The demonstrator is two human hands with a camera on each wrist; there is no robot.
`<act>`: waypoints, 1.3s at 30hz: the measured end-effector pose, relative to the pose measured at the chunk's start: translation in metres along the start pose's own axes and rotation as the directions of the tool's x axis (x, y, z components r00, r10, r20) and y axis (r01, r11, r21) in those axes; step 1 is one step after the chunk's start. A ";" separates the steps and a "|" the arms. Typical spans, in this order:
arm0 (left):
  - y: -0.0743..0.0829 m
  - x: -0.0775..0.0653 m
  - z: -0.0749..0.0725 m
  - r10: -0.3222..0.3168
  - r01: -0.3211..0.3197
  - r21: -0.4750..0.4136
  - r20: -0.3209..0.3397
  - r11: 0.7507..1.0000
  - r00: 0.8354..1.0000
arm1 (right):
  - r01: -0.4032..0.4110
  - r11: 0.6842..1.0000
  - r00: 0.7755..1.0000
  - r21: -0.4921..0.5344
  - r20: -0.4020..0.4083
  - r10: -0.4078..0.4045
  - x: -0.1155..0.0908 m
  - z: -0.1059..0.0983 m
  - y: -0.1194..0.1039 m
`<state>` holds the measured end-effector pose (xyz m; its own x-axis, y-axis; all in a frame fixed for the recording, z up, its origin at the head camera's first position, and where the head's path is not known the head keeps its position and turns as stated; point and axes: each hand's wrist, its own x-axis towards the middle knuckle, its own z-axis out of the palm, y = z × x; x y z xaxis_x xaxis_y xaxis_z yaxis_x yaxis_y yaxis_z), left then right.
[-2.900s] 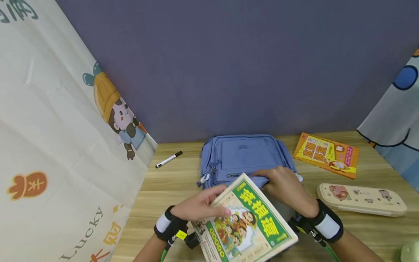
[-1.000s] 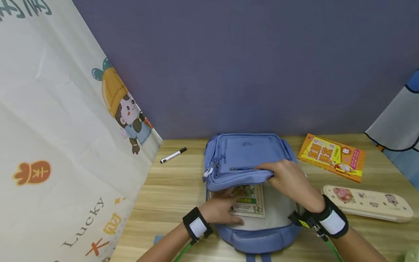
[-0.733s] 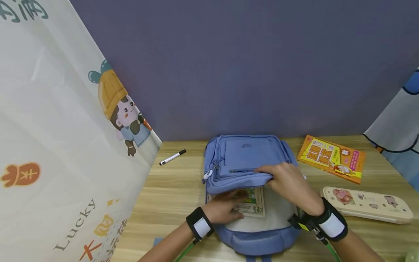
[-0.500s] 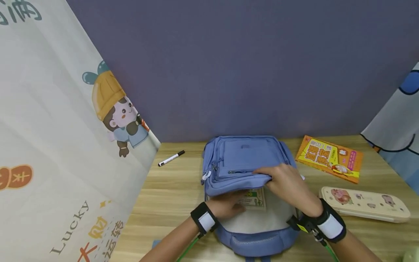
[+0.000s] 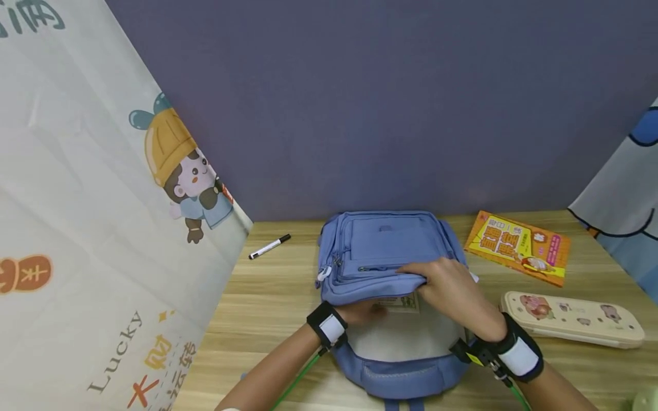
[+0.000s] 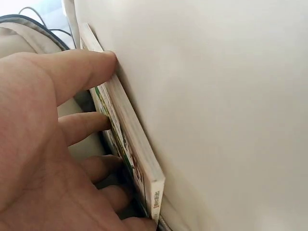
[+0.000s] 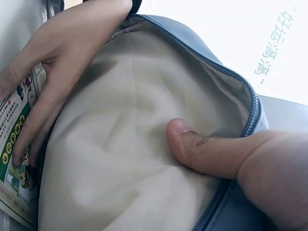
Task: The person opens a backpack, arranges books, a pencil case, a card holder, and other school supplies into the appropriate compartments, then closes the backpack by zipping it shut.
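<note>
A blue backpack (image 5: 393, 240) lies on the table with its main compartment unzipped. My right hand (image 5: 452, 294) grips the raised edge of its front panel, the thumb (image 7: 192, 149) against the pale lining (image 7: 120, 134) and the other fingers outside. Under that panel reaches my left hand (image 5: 360, 313), mostly hidden from the head view. A picture book (image 6: 127, 130) with a green-and-cream cover stands inside, close along the pale back wall of the bag. In the left wrist view my left thumb rests on the book's edge, while the spread fingers touch its cover.
Left of the backpack lies a black-and-white marker (image 5: 269, 246). To the right are an orange-yellow book (image 5: 516, 246) and a cream pencil case (image 5: 573, 318) with cartoon prints. A dark wall (image 5: 390, 114) rises behind the table (image 5: 267, 302); printed curtains (image 5: 92, 142) hang at both sides.
The book was held in front of the backpack by my left hand, then went inside. My left hand has since slid further under the panel, and less of the book shows. My right hand keeps its grip.
</note>
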<state>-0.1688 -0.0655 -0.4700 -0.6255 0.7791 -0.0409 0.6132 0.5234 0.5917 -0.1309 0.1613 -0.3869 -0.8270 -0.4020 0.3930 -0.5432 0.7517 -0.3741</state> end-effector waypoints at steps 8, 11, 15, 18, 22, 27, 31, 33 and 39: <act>0.018 -0.010 0.001 0.118 -0.118 0.375 0.022 0.919 0.993 | 0.044 0.999 0.999 -0.009 -0.024 -0.044 0.003 0.000 0.005; 0.042 -0.022 -0.010 0.242 -0.246 0.455 0.069 0.856 0.968 | 0.046 0.999 0.999 -0.008 -0.024 -0.046 0.004 0.000 0.006; 0.069 -0.044 -0.039 0.501 -0.448 0.428 -0.012 0.785 0.865 | 0.037 0.999 0.999 0.005 -0.011 -0.037 0.004 0.001 0.007; 0.071 -0.055 -0.061 0.633 -0.498 0.469 -0.185 0.729 0.752 | 0.025 1.000 1.000 0.016 0.003 -0.025 0.004 0.003 0.007; 0.049 -0.058 -0.072 0.565 -0.386 0.463 -0.349 0.798 0.748 | 0.015 1.000 1.000 0.015 0.012 -0.016 0.004 0.004 0.007; 0.011 -0.052 -0.053 0.311 -0.189 0.365 -0.313 0.912 0.897 | 0.004 1.000 1.000 0.018 0.013 -0.004 0.002 0.005 0.007; -0.005 -0.047 -0.038 0.189 -0.121 0.229 -0.308 0.966 0.932 | -0.021 0.999 0.999 0.036 0.044 0.019 -0.001 0.006 0.005; -0.008 -0.045 -0.035 0.183 -0.133 0.169 -0.330 0.977 0.926 | -0.031 0.999 0.998 0.038 0.056 0.028 -0.002 0.008 0.005; -0.010 -0.038 -0.037 0.226 -0.170 0.173 -0.397 0.970 0.890 | -0.018 1.000 0.996 0.019 0.083 0.016 -0.003 0.008 0.009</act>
<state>-0.1684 -0.1132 -0.4445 -0.6091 0.6747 0.4168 0.7844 0.4352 0.4419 -0.1345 0.1649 -0.3982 -0.8447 -0.4318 0.3163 -0.5311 0.7488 -0.3964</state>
